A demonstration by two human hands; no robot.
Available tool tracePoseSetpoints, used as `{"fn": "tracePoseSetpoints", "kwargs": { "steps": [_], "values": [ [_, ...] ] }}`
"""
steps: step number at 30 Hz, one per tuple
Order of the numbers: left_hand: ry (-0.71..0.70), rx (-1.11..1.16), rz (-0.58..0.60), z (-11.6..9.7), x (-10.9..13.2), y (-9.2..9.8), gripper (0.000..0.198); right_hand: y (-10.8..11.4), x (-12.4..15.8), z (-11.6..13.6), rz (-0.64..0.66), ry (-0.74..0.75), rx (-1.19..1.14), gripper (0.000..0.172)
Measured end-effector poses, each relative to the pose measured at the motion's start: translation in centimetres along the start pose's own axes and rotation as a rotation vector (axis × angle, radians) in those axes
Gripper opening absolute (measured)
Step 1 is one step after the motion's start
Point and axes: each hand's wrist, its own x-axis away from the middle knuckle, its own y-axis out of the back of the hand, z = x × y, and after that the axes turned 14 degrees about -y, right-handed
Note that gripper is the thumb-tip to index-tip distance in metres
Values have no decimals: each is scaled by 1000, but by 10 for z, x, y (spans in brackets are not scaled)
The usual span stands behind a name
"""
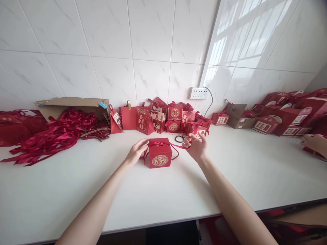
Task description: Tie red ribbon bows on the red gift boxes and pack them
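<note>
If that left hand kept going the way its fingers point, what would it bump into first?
Most likely the small red box, right in front of the left hand: its fingertips seem to reach the ribbon on top, though depth is unclear.

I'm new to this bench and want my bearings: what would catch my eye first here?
A small red gift box stands on the white counter between the person's hands: the left hand at its bow, the right hand holding its red ribbon out sideways. To the left lies a big heap of loose red ribbons before a cardboard box, and more red boxes crowd the tiled wall behind.
</note>
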Motion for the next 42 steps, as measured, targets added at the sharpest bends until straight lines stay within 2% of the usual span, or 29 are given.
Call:
{"fn": "tracePoseSetpoints", "kwargs": {
  "steps": [4,6,9,10,12,14,16,17,19,22,24,28,34,37,42],
  "values": [
    [-36,-20,120,1,4,-1,28,0,-7,-9,-269,190,329,37],
    [-85,-77,172,1,5,0,23,-1,-6,-13,-398,292,422,28],
    [-153,-142,182,0,5,4,18,-11,1,-17,-474,412,590,11],
    [-170,-155,155,-1,4,4,22,-17,5,-18,-462,467,698,10],
    [-193,-185,77,-1,5,4,23,-30,13,-22,-359,556,935,12],
    [-216,-227,23,-3,8,0,17,-41,20,-27,-202,564,1101,12],
    [-285,-273,27,-4,13,-8,10,-49,24,-31,-108,524,1208,12],
    [-335,-289,54,-5,16,-13,7,-51,25,-33,-94,504,1248,11],
    [-417,-297,165,-5,22,-24,17,-52,24,-34,-93,463,1302,10],
    [-433,-322,356,-4,28,-36,27,-50,22,-31,-71,387,1343,9],
    [-450,-406,427,-3,31,-39,27,-51,23,-28,-40,342,1375,9],
    [-522,-582,431,-7,38,-42,26,-54,27,-22,40,298,1423,13],
    [-396,-661,460,-23,40,-43,21,-51,24,-22,57,202,1419,23],
    [-355,-708,476,-34,39,-41,9,-50,25,-22,107,147,1428,25],
    [-331,-783,543,-41,37,-40,6,-51,27,-18,187,89,1462,27]
  ]
}}
